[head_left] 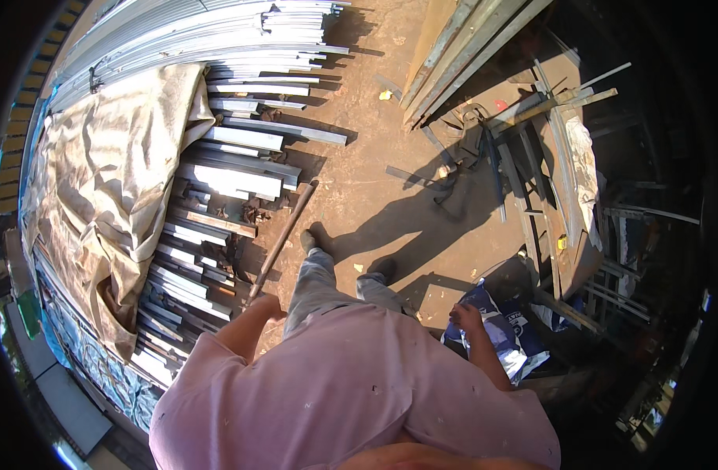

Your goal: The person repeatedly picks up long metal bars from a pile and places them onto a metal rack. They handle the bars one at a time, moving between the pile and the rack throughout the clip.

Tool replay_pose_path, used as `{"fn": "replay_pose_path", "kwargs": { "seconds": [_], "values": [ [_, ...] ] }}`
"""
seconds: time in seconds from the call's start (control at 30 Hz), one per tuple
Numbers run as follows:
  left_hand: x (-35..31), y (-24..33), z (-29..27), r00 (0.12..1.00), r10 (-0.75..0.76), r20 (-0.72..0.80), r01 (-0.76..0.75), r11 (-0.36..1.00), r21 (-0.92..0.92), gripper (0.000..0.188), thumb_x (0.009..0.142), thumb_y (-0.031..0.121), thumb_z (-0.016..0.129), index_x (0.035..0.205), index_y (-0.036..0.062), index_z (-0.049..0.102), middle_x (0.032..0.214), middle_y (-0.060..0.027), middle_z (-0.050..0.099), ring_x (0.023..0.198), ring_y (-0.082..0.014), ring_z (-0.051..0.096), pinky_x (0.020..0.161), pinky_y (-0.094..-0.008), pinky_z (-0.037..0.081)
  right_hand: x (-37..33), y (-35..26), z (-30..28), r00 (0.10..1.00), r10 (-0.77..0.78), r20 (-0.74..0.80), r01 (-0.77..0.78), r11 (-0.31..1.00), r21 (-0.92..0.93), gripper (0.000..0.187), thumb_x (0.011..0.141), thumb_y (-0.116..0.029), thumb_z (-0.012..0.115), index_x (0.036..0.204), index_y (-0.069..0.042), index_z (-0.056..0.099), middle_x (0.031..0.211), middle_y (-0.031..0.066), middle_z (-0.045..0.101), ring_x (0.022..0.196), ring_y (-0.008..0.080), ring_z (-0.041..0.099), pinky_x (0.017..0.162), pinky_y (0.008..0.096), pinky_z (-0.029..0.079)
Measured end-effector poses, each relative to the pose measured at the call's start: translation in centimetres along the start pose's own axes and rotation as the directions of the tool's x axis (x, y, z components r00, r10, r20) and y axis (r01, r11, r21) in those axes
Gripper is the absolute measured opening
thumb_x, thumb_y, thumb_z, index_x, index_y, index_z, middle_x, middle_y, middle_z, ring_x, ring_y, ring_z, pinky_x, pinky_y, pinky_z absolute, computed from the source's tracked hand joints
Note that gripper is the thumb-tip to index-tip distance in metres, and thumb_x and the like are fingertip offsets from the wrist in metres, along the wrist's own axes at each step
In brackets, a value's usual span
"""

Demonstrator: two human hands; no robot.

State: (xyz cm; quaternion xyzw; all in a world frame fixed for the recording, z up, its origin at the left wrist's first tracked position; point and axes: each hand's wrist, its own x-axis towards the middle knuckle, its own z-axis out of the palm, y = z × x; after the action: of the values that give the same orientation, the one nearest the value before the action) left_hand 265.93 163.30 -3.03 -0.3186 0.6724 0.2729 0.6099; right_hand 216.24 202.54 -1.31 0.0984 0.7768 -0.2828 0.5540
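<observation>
My left hand (pixel 272 308) hangs low beside my thigh, close to the near end of a long rusty pipe (pixel 284 239). The pipe lies slantwise on the ground along the ends of the stacked metal; no grip on it is visible. The left fingers are mostly hidden. On the other side, my right hand (pixel 464 316) is held out above a blue and white sack (pixel 496 317), fingers curled in. Whatever it may hold is too small to make out. My shoes stand on the brown ground between the metal stacks.
Many silvery metal lengths (pixel 241 182) are stacked at left, partly under a tan tarp (pixel 116 172). Tall beams (pixel 472 51) rise at the far right of centre. A cluttered metal frame (pixel 543 196) stands at right. Loose scraps and a flat bar (pixel 406 174) lie ahead.
</observation>
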Motion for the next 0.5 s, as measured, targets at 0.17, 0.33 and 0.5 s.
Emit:
{"fn": "replay_pose_path", "kwargs": {
  "seconds": [0.17,0.33,0.5],
  "values": [
    [1.3,-8.1,5.7,0.994,-0.104,-0.03,0.086,0.927,-0.364,0.071,0.089,0.06,0.066,0.127,-0.0005,0.068,0.125,-0.0204,0.07,0.12,-0.0362,0.065,0.102,-0.0458,0.051,2.6,-14.0,6.8,0.999,-0.041,0.023,0.045,0.967,-0.251,0.041,0.099,-0.035,0.065,0.124,-0.002,0.063,0.1,0.0099,0.072,0.083,0.0189,0.07,0.071,0.0326,0.054],
    [2.1,-10.6,2.5,0.961,-0.162,-0.225,-0.03,0.746,-0.665,0.07,0.089,0.055,0.067,0.133,0.0001,0.064,0.131,-0.0211,0.067,0.122,-0.0365,0.063,0.105,-0.0442,0.049,3.7,-27.1,20.8,0.962,-0.167,0.214,0.244,0.88,-0.408,0.041,0.098,-0.034,0.067,0.12,0.0,0.065,0.1,0.0094,0.072,0.084,0.0172,0.069,0.069,0.032,0.054],
    [3.0,-10.7,-1.2,0.946,-0.142,-0.292,-0.167,0.557,-0.813,0.076,0.09,0.056,0.067,0.142,0.0026,0.056,0.138,-0.0205,0.063,0.129,-0.0354,0.06,0.108,-0.0427,0.048,6.4,-39.6,28.8,0.763,-0.563,0.317,0.627,0.525,-0.576,0.045,0.092,-0.034,0.075,0.118,0.002,0.066,0.104,0.0142,0.073,0.094,0.0222,0.07,0.082,0.0344,0.055]
  ]
}}
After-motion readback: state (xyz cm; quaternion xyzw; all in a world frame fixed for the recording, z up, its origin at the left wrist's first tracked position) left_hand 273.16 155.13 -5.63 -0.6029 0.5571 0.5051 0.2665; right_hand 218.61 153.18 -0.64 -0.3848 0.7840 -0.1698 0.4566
